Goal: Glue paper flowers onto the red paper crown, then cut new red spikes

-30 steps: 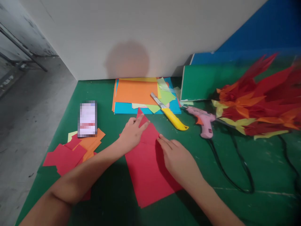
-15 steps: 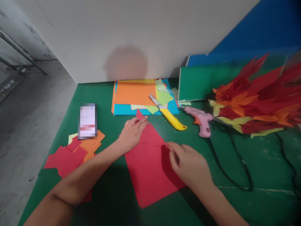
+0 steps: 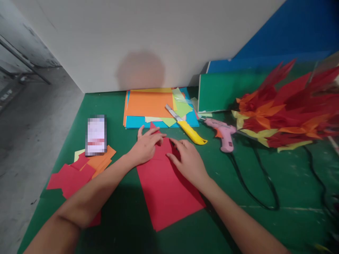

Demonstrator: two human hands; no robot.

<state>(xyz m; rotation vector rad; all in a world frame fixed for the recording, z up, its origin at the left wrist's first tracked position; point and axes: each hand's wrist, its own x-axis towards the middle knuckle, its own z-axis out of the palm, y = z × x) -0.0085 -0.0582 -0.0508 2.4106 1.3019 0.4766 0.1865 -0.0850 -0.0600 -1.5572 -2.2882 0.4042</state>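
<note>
A sheet of red paper (image 3: pixel 169 190) lies at a slant on the green table, its far end coming to a narrow point. My left hand (image 3: pixel 147 145) rests on that far end with fingers spread, covering part of it. Over the paper's upper right edge is my right hand (image 3: pixel 188 158), thumb and forefinger apart with a strip of red between them. A faint line runs across the paper below my left hand. Beyond the hands lies a yellow-handled utility knife (image 3: pixel 191 132), blade out, partly on a stack of coloured paper (image 3: pixel 150 104).
A pink glue gun (image 3: pixel 224 133) with a black cord lies to the right, beside a bunch of red and orange paper flowers (image 3: pixel 286 113). At left are a phone (image 3: pixel 96 135) and loose red pieces (image 3: pixel 76 176). A white board (image 3: pixel 106 46) stands behind.
My right hand has moved up and left, from the paper's right edge towards my left hand, and its fingers have parted. My left hand's fingers have shifted on the paper. The view has shifted slightly.
</note>
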